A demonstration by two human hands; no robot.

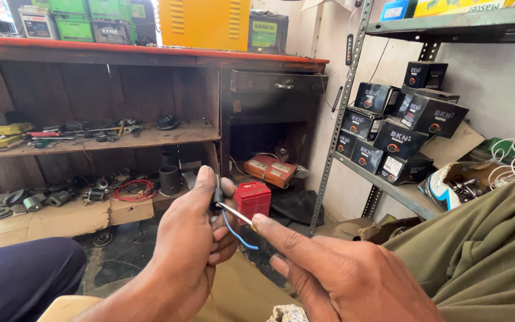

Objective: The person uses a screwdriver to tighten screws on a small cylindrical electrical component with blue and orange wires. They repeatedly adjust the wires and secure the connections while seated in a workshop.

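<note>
While my left hand [192, 238] is closed around a small black plug [217, 197] with a thin, bendy blue wire [236, 234], just before the red box [253, 200], my right hand [341, 274] pinches its stiff silver pin [233, 213], so I think it feels light.

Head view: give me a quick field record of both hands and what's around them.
left hand: grips a small black connector with a blue wire hanging from it
right hand: pinches a thin metal tool, tip at the connector
behind: small red box on the floor
right side: metal shelf with black boxes
</note>
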